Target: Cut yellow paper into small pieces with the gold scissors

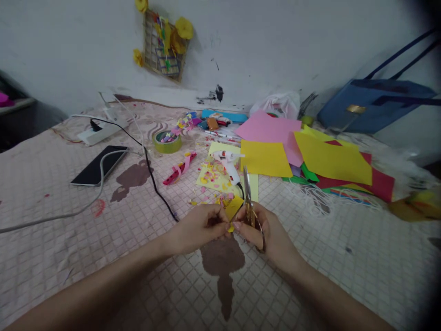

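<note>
Near the middle of the view, my left hand (203,225) pinches a small piece of yellow paper (234,207) between thumb and fingers. My right hand (265,230) meets it from the right, its thumb and a fingertip at the lower end of the same piece. Scissors (247,188) are also held in my right hand, blades pointing up and away, their handle loops around the fingers and palm. Just beyond the hands, a white glue gun (228,163) lies on a pale yellow sheet (220,148) among small yellow and pink paper scraps (212,177).
Yellow sheets (265,157), pink paper (272,131) and white string (320,202) lie right of centre. On the left are a phone (99,165), a power strip (99,133), cables, green tape (167,142) and a red cutter (179,168). A blue bag (375,105) stands back right.
</note>
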A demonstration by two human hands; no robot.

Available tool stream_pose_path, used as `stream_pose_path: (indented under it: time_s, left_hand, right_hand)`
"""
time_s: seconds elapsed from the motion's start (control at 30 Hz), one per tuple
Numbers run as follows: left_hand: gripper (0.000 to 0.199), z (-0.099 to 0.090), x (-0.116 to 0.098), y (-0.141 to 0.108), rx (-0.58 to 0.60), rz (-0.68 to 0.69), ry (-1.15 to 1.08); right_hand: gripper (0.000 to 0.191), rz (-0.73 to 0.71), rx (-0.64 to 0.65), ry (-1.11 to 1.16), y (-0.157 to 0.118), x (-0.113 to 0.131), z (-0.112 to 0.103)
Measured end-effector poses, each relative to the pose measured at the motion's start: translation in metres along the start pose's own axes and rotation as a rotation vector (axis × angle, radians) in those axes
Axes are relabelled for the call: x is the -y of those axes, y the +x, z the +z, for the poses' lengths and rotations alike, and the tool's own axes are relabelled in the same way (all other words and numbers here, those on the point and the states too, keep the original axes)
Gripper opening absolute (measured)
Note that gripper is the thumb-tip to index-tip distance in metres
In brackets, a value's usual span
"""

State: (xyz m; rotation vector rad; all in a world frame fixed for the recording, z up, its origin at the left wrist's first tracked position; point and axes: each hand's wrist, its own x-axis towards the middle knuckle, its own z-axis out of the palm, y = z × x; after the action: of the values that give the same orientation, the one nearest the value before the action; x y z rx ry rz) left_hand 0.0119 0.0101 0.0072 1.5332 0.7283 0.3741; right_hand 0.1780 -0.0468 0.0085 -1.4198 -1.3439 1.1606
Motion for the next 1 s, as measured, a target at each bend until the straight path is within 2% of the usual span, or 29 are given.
stream_pose_path:
  time_s: [0.2, 0.43, 0.57, 0.7, 0.8, 1.0]
  left_hand:
    - [0.015, -0.0004, -0.0008, 0.0002, -0.032, 0.011, 0.007]
    - [0.015, -0.002, 0.0011, -0.0003, -0.053, 0.038, 0.078]
    - [0.016, -0.0013, 0.0011, 0.0006, -0.047, 0.031, -0.099]
    - [0.019, -0.0003, -0.0009, 0.0017, -0.008, -0.066, -0.2]
    - [0.021, 0.0, -0.0022, 0.0022, -0.026, -0.121, -0.251]
    - [0.023, -0.001, -0.0027, 0.0029, -0.072, -0.118, -0.358]
  right_hand:
    - [0.011, 0.016, 0.065, 0.019, -0.0011, 0.0026, 0.001]
    - [0.011, 0.019, 0.055, -0.016, 0.0006, 0.0044, 0.0005]
    - [0.011, 0.022, -0.003, -0.005, 0.0019, 0.0002, -0.0001]
    - [0.013, 0.016, -0.089, 0.007, 0.0019, -0.0031, 0.0003]
    - [0.013, 0.009, -0.075, 0.031, 0.0008, -0.0027, 0.0013]
    - [0.014, -0.013, -0.064, 0.03, -0.001, -0.005, 0.0023]
